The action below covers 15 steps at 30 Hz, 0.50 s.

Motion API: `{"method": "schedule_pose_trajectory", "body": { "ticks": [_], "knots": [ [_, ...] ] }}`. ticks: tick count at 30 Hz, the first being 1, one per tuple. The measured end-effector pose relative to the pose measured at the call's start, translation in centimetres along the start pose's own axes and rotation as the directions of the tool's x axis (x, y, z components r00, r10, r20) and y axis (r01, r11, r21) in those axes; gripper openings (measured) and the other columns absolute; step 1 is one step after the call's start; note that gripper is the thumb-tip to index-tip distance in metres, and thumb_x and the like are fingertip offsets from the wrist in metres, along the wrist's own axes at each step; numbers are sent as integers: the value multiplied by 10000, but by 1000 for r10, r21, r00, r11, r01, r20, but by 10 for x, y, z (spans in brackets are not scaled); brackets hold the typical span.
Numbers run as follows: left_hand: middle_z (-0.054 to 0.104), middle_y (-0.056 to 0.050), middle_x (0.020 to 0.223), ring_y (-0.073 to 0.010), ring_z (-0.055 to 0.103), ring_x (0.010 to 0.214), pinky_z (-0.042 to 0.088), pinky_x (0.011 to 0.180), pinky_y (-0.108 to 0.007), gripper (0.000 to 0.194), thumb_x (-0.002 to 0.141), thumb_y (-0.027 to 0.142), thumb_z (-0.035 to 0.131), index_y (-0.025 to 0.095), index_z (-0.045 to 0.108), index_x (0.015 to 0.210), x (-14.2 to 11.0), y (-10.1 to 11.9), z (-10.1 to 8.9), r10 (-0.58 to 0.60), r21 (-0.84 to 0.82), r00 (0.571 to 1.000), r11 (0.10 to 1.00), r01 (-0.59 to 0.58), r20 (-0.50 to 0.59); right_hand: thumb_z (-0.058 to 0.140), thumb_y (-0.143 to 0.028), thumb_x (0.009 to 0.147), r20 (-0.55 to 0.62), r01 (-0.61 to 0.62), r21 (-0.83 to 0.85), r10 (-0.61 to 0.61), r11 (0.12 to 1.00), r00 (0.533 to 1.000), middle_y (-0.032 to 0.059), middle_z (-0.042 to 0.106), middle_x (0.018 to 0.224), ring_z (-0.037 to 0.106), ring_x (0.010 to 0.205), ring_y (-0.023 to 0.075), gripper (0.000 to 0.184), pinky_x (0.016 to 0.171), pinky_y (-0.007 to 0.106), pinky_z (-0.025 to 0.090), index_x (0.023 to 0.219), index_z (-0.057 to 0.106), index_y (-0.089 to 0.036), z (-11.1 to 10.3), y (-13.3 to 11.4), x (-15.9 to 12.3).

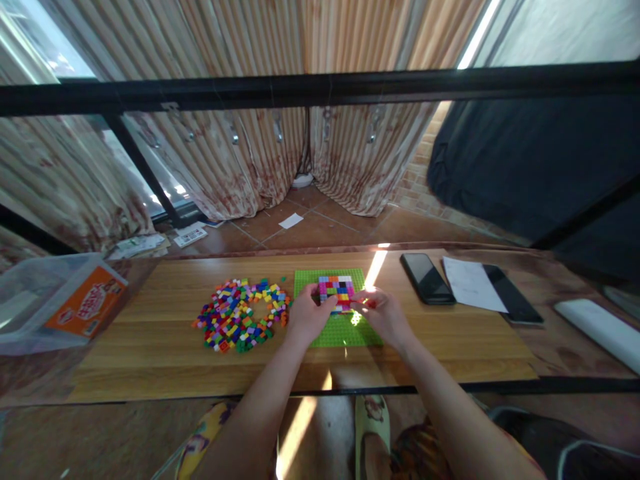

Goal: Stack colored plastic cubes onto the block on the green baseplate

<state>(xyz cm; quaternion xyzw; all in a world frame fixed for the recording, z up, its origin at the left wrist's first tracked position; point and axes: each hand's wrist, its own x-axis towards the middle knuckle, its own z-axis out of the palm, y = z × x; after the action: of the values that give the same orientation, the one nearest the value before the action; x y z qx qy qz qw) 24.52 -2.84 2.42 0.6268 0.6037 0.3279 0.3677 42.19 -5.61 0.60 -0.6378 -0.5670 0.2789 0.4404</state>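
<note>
multicoloured, roughly rectangular slab of small plastic bricks [340, 291] sits on the upper middle of a bright green, square studded baseplate [345, 335], which lies flat on a long wood-grain tabletop [155, 327]. the person's bare left hand [306, 317] is at the slab's near left corner, fingers along the left side and thumb over the near edge, thumb and fingers set apart; whether they clamp it or only steady it, i cannot tell. the bare right hand [384, 317] is at the near right side, fingertips drawn close together beside something red; i cannot tell if that is a loose brick or part of the slab.

for working at this edge, i'd keep the left hand braced low, line the studs up squarely before pressing, and push straight down so that neighbouring bricks don't lift. a wide heap of loose, mixed-colour plastic bricks [227, 317] lies to the left, within easy reach.

as for writing, the clear plastic bin [25, 313] at far left bears an orange label [87, 303] with pale characters, too blurred to read surely. the black, rounded-corner phone [427, 279] on the right shows no readable brand, and the printed papers [191, 235] on the floor can't be made out.
</note>
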Motion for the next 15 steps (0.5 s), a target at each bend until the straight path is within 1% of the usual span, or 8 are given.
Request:
{"method": "schedule_pose_trajectory", "body": {
  "ticks": [3,7,10,15],
  "knots": [
    [713,-113,1038,-230,665,931,493,833,-332,397,742,347,695,138,631,1073,-2,12,2,-71,74,997,995,74,-34,696,-455,641,-7,-75,123,76,990,997,18,645,631,496,533,120,299,509,246,392,722,735,-170,4,0,1],
    [701,-133,1075,-258,647,981,479,864,-352,413,728,321,698,123,627,1082,-3,22,3,-112,86,992,989,117,-59,731,-513,581,5,-145,257,149,955,989,35,646,617,498,537,122,383,504,246,383,689,717,-145,6,-3,2],
    [701,-133,1072,-258,646,981,479,861,-349,410,726,315,695,126,625,1083,-3,23,4,-120,71,991,990,124,-63,730,-538,587,10,-175,324,182,930,983,29,626,585,490,526,117,421,490,241,360,703,712,-134,5,-7,1],
    [692,-140,1083,-258,643,986,479,857,-346,408,724,323,686,125,625,1076,-4,20,8,-121,93,988,987,130,-93,782,-524,512,-39,-217,360,248,907,968,-7,570,519,463,486,104,452,455,230,330,707,694,-126,9,-8,2]
  ]
}}
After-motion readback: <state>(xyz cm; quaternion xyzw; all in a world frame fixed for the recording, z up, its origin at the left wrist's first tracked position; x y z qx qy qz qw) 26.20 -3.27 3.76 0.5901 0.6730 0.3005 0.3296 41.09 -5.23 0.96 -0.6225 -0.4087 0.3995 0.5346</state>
